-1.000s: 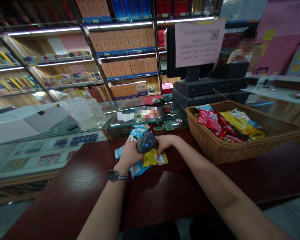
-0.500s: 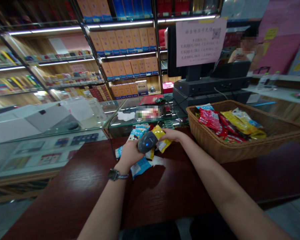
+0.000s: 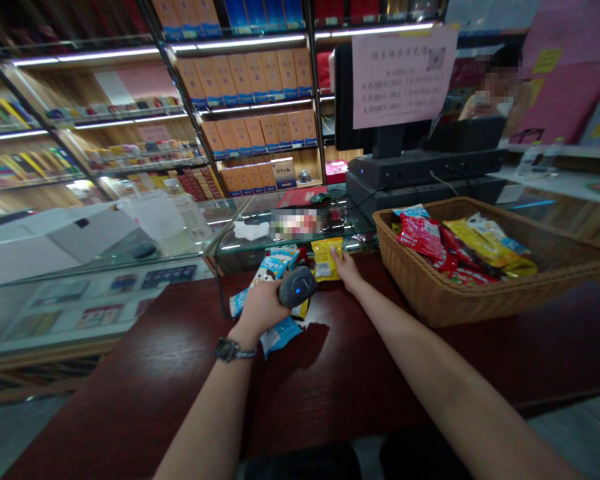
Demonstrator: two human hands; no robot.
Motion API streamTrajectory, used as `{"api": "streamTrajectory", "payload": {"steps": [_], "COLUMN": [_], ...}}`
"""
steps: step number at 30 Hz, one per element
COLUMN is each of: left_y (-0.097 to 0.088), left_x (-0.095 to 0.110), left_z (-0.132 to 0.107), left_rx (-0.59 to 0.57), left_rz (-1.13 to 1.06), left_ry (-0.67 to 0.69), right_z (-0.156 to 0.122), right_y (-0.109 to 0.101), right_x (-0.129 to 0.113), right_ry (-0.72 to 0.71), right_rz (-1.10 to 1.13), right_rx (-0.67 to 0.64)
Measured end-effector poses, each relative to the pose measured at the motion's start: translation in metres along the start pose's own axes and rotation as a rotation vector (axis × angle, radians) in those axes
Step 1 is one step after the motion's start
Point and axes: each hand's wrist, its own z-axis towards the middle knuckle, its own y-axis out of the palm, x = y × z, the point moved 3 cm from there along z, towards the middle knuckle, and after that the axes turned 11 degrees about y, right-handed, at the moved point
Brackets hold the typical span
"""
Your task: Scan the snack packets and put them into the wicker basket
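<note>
My left hand point(image 3: 263, 307) is shut around a dark grey handheld barcode scanner point(image 3: 298, 288), its blue light showing. Under that hand lie a blue-and-white snack packet point(image 3: 273, 269) and a second blue packet point(image 3: 280, 337), with a strip of yellow packet peeking out beside the scanner. My right hand point(image 3: 346, 270) rests on the counter with its fingers extended, and the fingertips are at the edge of a yellow snack packet point(image 3: 326, 259). That packet lies flat against the foot of the glass case.
A wicker basket point(image 3: 480, 293) full of red and yellow snack packets stands to the right on the dark red wooden counter point(image 3: 370, 373). Behind are a glass display case point(image 3: 105, 267), a till monitor point(image 3: 350, 100) and shelves of cartons. A person point(image 3: 487, 110) stands at the far right.
The yellow packet has gone from my right hand's grip to lying on the counter, farther from me. My right hand's fingers have opened. The scanner stays in my left hand.
</note>
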Motion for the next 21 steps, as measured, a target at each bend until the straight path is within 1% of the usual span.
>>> {"api": "streamTrajectory", "payload": {"steps": [4,12,16,19,21], "left_y": [0.002,0.001,0.001,0.001,0.001], "left_x": [-0.001,-0.002,-0.002,-0.002,-0.002], "left_z": [0.001,0.001,0.001,0.000,0.000], "left_rx": [0.006,-0.002,-0.011,-0.014,-0.015], "left_rz": [-0.008,-0.018,-0.022,-0.023,-0.026], "left_ry": [0.049,0.068,0.069,0.065,0.065], "right_z": [0.001,-0.007,-0.005,-0.002,-0.004], "right_y": [-0.002,0.001,-0.001,-0.001,0.002], "right_x": [0.000,-0.006,-0.003,-0.004,-0.017], "right_ry": [-0.004,0.003,0.016,0.008,-0.064], "right_rz": [0.041,0.045,0.039,-0.006,-0.110], "right_rx": [0.008,0.005,0.024,0.015,0.024]}}
